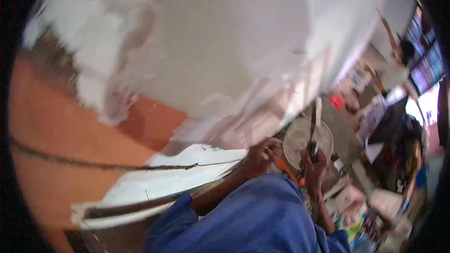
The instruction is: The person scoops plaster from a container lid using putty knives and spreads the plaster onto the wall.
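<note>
My right hand [315, 161] is closed around the dark handle of what looks like a plastering trowel [313, 124], seen nearly edge-on. The tool reaches over a round bucket [296, 143] with pale grey, dusty-looking contents. At the bucket's left side is my left hand [268, 153], close to the wall, its fingers curled; blur hides whatever may be in them. In front of me rises a wall [201, 42], coated with wet-looking white and grey plaster across its middle. Orange paint [70, 112] shows at the left and below the coat.
A dark cable [103, 160] runs along the lower left wall, above a pale-edged ledge [122, 213]. Another person [398, 65] stands at the far right with an arm raised toward the wall. Bags, papers and mixed clutter [361, 206] cover the floor at right.
</note>
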Action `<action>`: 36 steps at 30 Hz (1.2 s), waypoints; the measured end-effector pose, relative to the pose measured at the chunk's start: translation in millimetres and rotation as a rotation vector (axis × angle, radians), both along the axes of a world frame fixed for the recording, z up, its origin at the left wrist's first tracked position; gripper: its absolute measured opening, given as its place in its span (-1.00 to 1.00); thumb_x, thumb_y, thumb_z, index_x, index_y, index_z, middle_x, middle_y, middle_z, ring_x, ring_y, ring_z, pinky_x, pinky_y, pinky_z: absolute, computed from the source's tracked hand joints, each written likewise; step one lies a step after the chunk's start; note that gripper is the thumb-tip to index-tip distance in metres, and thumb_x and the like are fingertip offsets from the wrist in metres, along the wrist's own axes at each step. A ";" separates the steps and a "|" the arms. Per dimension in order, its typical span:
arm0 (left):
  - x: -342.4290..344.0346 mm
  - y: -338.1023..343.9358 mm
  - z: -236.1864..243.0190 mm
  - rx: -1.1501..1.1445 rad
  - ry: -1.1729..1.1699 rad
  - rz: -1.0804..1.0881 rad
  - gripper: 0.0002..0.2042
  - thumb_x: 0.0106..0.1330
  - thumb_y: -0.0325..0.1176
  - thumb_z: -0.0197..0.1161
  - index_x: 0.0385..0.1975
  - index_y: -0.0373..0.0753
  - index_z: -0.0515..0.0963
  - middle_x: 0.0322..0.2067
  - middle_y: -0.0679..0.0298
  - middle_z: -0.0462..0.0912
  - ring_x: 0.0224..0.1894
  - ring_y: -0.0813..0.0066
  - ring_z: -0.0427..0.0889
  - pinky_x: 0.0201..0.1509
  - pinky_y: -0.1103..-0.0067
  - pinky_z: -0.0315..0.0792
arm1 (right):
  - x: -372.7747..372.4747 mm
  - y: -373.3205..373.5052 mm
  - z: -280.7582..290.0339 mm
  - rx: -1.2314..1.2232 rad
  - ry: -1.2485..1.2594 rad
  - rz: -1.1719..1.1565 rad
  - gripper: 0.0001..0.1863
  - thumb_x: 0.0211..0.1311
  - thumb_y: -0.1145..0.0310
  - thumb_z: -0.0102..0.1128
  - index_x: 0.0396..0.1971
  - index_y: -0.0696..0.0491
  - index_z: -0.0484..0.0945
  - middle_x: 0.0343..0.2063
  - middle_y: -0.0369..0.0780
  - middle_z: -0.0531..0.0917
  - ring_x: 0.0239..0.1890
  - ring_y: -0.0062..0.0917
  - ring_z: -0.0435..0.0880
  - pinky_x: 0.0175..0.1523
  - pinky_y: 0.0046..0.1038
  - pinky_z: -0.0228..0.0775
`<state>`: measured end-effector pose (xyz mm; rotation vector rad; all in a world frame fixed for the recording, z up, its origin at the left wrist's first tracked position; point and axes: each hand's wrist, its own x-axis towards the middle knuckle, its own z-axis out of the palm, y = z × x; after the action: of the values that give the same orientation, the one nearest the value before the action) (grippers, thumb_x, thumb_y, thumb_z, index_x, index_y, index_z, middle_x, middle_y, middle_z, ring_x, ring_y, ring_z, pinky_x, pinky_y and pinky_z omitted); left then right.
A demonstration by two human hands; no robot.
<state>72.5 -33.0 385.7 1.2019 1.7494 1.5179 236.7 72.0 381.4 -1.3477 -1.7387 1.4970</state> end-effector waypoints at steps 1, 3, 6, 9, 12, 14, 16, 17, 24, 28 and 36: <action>7.9 -1.9 -1.4 -0.211 -0.260 -0.042 -0.67 0.14 -0.22 0.13 -0.17 -0.29 0.42 -0.27 0.21 0.53 -0.39 0.48 0.53 -0.33 0.52 0.44 | -2.0 -4.2 -8.3 0.034 0.036 0.070 -0.73 -0.04 0.30 0.24 -0.39 0.16 0.48 -0.59 -0.16 0.54 -0.56 -0.54 0.50 -0.48 -0.48 0.32; 5.0 -2.3 -30.0 -0.075 -0.090 -0.197 -0.62 0.28 -0.21 0.01 0.00 -0.31 0.35 -0.08 0.16 0.46 -0.08 0.47 0.44 -0.02 0.57 0.34 | -13.6 -8.9 -29.9 0.499 0.086 0.175 -0.79 0.07 0.29 0.17 -0.50 0.14 0.45 -0.67 -0.36 0.43 -0.60 -0.71 0.36 -0.54 -0.57 0.21; 16.5 4.9 -21.8 -0.116 -0.388 -0.215 -0.66 0.25 -0.18 0.06 -0.11 -0.29 0.46 -0.17 0.27 0.52 -0.18 0.52 0.48 -0.06 0.57 0.36 | -32.2 -12.0 -19.5 0.318 0.212 0.061 -0.76 0.05 0.28 0.19 -0.53 0.14 0.42 -0.69 -0.38 0.40 -0.61 -0.73 0.34 -0.56 -0.57 0.17; 10.8 3.2 14.0 -0.296 -0.376 -0.202 -0.68 0.23 -0.15 0.07 -0.17 -0.26 0.49 -0.32 0.14 0.59 -0.26 0.43 0.54 -0.13 0.48 0.38 | -36.2 -10.5 -21.6 0.272 0.223 0.098 -0.75 0.04 0.27 0.21 -0.52 0.15 0.42 -0.69 -0.37 0.41 -0.61 -0.74 0.35 -0.56 -0.60 0.18; 8.9 4.0 2.5 -0.333 -0.385 -0.150 -0.71 0.21 -0.19 0.11 -0.22 -0.27 0.51 -0.34 0.17 0.59 -0.30 0.48 0.54 -0.17 0.52 0.40 | -34.5 -8.8 -42.9 0.256 0.071 0.218 -0.76 0.01 0.29 0.23 -0.47 0.16 0.45 -0.68 -0.35 0.45 -0.59 -0.74 0.38 -0.54 -0.62 0.20; 13.3 7.9 -10.1 -0.248 -0.439 -0.125 -0.73 0.18 -0.21 0.16 -0.26 -0.28 0.53 -0.37 0.23 0.59 -0.32 0.55 0.53 -0.19 0.56 0.39 | -34.3 -7.6 -68.5 0.189 0.234 0.136 -0.76 0.00 0.31 0.25 -0.43 0.16 0.47 -0.66 -0.34 0.47 -0.59 -0.75 0.38 -0.57 -0.64 0.18; 13.2 10.4 -10.6 -0.210 -0.445 -0.086 -0.71 0.16 -0.20 0.18 -0.25 -0.28 0.52 -0.37 0.25 0.59 -0.32 0.54 0.52 -0.18 0.57 0.39 | -36.1 -11.0 -45.6 0.260 0.305 0.200 -0.80 0.01 0.36 0.24 -0.43 0.16 0.48 -0.65 -0.34 0.48 -0.61 -0.76 0.37 -0.59 -0.64 0.17; 13.4 11.7 -7.1 -0.209 -0.439 -0.082 -0.71 0.16 -0.20 0.18 -0.25 -0.28 0.52 -0.37 0.25 0.59 -0.32 0.54 0.52 -0.18 0.57 0.39 | -36.6 -12.8 -32.4 0.261 0.311 0.202 -0.80 0.01 0.36 0.24 -0.43 0.16 0.48 -0.65 -0.34 0.48 -0.61 -0.76 0.37 -0.59 -0.64 0.17; 29.8 17.0 20.5 -0.180 -0.195 -0.058 -0.69 0.17 -0.22 0.17 -0.22 -0.33 0.47 -0.35 0.17 0.56 -0.25 0.46 0.50 -0.14 0.51 0.36 | -18.8 -7.2 -36.2 0.233 0.248 0.196 -0.80 0.02 0.41 0.22 -0.40 0.21 0.47 -0.60 -0.32 0.50 -0.55 -0.71 0.39 -0.51 -0.60 0.23; 43.9 16.1 -2.4 -0.045 0.080 0.096 -0.75 0.19 -0.32 0.10 -0.26 -0.38 0.43 -0.38 0.04 0.55 -0.26 0.22 0.53 -0.16 0.41 0.36 | -13.2 -16.6 -10.1 0.208 0.264 0.198 -0.80 0.04 0.42 0.19 -0.36 0.21 0.46 -0.56 -0.30 0.52 -0.51 -0.70 0.40 -0.48 -0.58 0.24; 41.6 29.2 10.7 -0.396 -0.106 0.176 -0.72 0.32 -0.27 -0.08 -0.11 -0.33 0.35 -0.24 0.01 0.51 -0.23 0.20 0.52 -0.10 0.31 0.40 | 19.6 -2.6 -1.1 0.104 0.100 -0.012 -0.86 0.02 0.44 0.13 -0.42 0.18 0.44 -0.60 -0.27 0.48 -0.53 -0.65 0.41 -0.45 -0.57 0.24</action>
<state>114.1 -3.8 396.4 0.7743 2.0049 1.2216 256.3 69.3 380.3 -1.2081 -1.7178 1.4225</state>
